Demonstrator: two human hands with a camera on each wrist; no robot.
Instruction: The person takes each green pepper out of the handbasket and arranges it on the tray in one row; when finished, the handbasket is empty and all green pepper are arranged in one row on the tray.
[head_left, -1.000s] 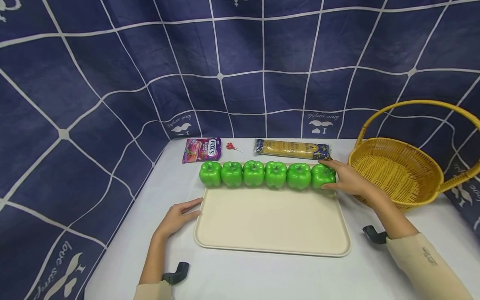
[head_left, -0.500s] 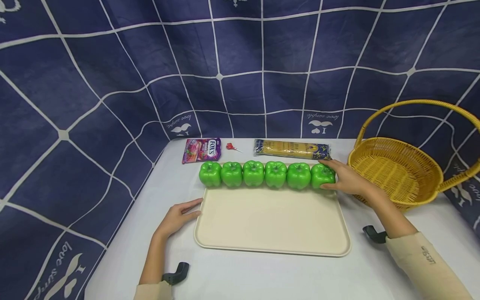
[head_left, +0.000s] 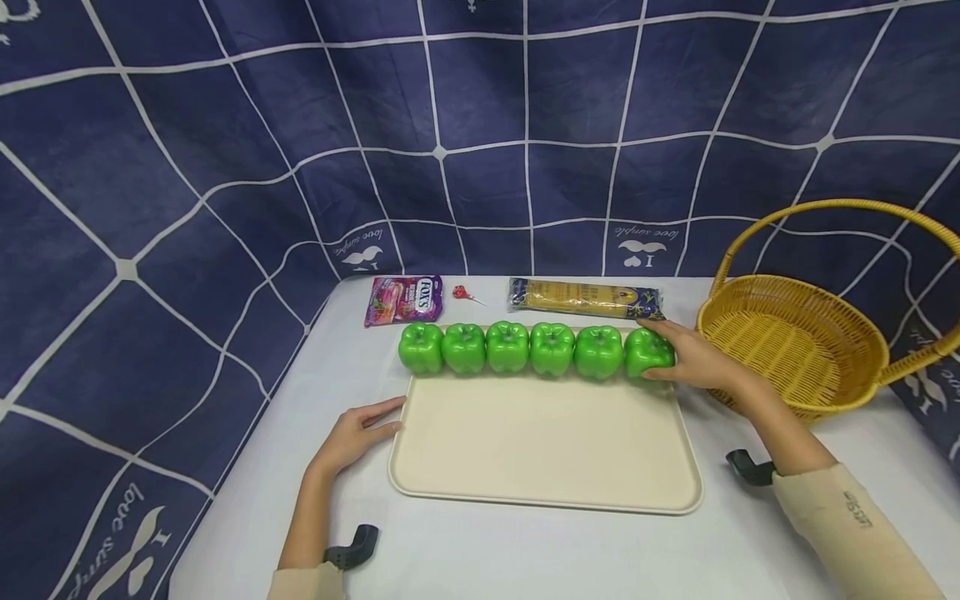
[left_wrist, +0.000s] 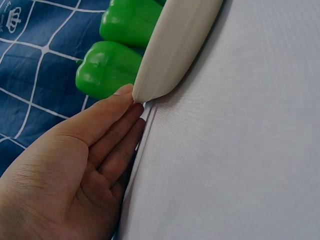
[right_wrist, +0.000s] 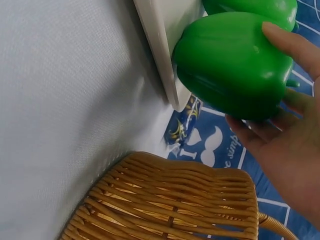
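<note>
Several green bell peppers (head_left: pixel 551 348) stand in a row along the far side of a cream tray (head_left: pixel 543 450). With thumb and fingers spread around it, my right hand (head_left: pixel 693 357) holds the rightmost bell pepper (head_left: pixel 648 353). In the right wrist view that bell pepper (right_wrist: pixel 230 62) rests on the tray, its stem toward my palm. My left hand (head_left: pixel 352 435) touches the tray's left edge with its fingertips. The left wrist view shows the thumb tip against the tray rim (left_wrist: pixel 170 55), the fingers fairly straight beside it.
A yellow wicker basket (head_left: pixel 795 342) with a tall handle stands right of the tray. Behind the peppers lie a purple candy bag (head_left: pixel 405 300), small red scissors (head_left: pixel 465 293) and a pack of spaghetti (head_left: pixel 585 298). A blue checked cloth (head_left: pixel 480 100) hangs behind the white table (head_left: pixel 480 550).
The rightmost bell pepper has shifted very slightly to the right in my right hand. My left hand and the tray look the same.
</note>
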